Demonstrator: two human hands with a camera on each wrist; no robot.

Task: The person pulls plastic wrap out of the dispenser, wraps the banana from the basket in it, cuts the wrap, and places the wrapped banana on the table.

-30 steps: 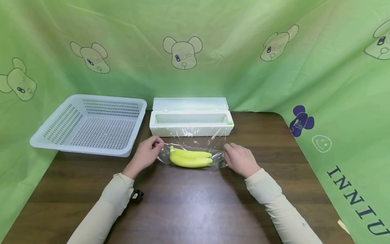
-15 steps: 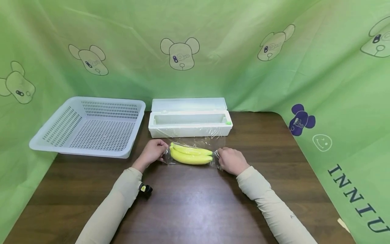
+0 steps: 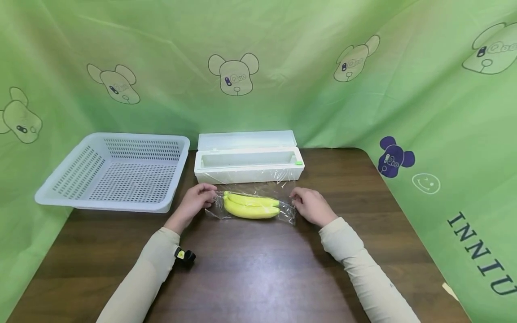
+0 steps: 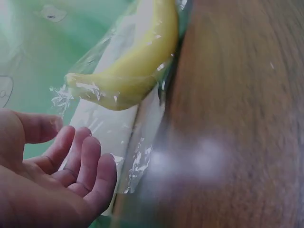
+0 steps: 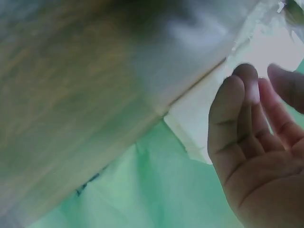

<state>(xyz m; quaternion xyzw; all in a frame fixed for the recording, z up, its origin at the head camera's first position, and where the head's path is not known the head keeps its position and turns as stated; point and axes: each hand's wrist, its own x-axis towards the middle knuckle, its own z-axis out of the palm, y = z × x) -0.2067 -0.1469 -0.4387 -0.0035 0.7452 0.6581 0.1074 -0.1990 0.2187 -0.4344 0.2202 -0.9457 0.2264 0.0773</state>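
Yellow bananas [image 3: 251,207] lie on the table under clear plastic wrap [image 3: 287,212], whose crinkled ends spread out past both tips. My left hand [image 3: 194,200] is at the wrap's left end, its fingers loosely bent. In the left wrist view the thumb and forefinger come close together beside the wrap's edge, with no clear grip visible. My right hand [image 3: 312,205] is by the right end; a gap shows between thumb and fingertips in the right wrist view. Behind the bananas stands a white wrap dispenser box [image 3: 248,174], lid raised, with film running forward from it.
A pale plastic basket [image 3: 171,179] with slotted walls stands at the back left of the dark wooden table [image 3: 250,278]. A green patterned curtain [image 3: 282,107] hangs behind and along both sides. A small green piece [image 3: 299,163] sits on the box's right end.
Both hands first lowered the wrap over the bananas and pressed in at its ends. Since then they have drawn slightly apart, and the wrap's ends have spread out flatter.
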